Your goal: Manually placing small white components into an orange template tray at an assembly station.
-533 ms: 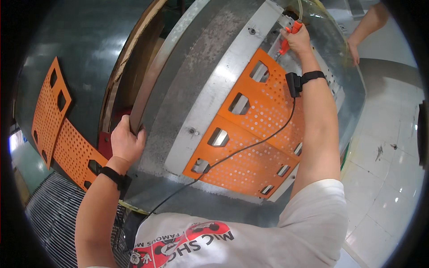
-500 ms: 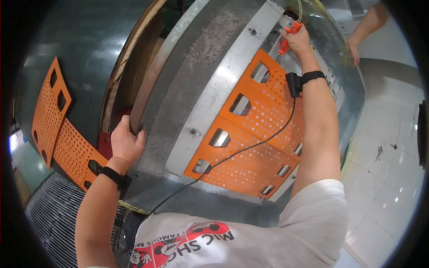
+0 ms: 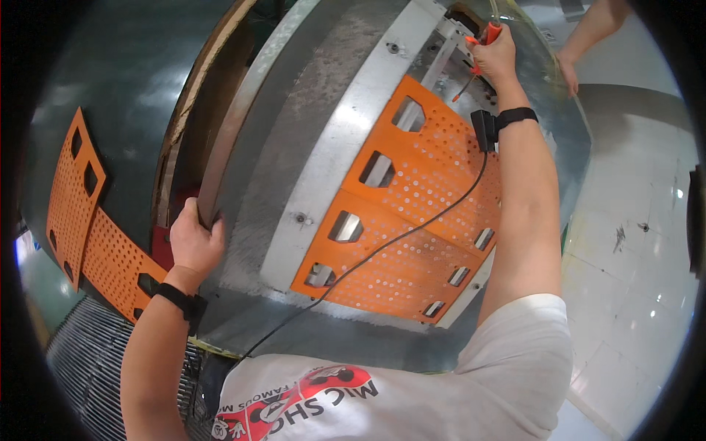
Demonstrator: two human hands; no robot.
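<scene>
Right hand (image 3: 496,59) clamped on orange tool (image 3: 493,32), now farther from perforated orange panel (image 3: 401,204), left hand (image 3: 195,241) still gripping metal strip (image 3: 218,158)

The head-worn fisheye looks down from nearby, past a white shirt (image 3: 434,389), toward the orange-red tool (image 3: 493,32).

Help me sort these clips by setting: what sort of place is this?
Probably a workshop or factory floor: the right hand grips an orange tool with a hose, holed orange sheets cover part of a metal frame, and two more sheets lie at the left.
</scene>
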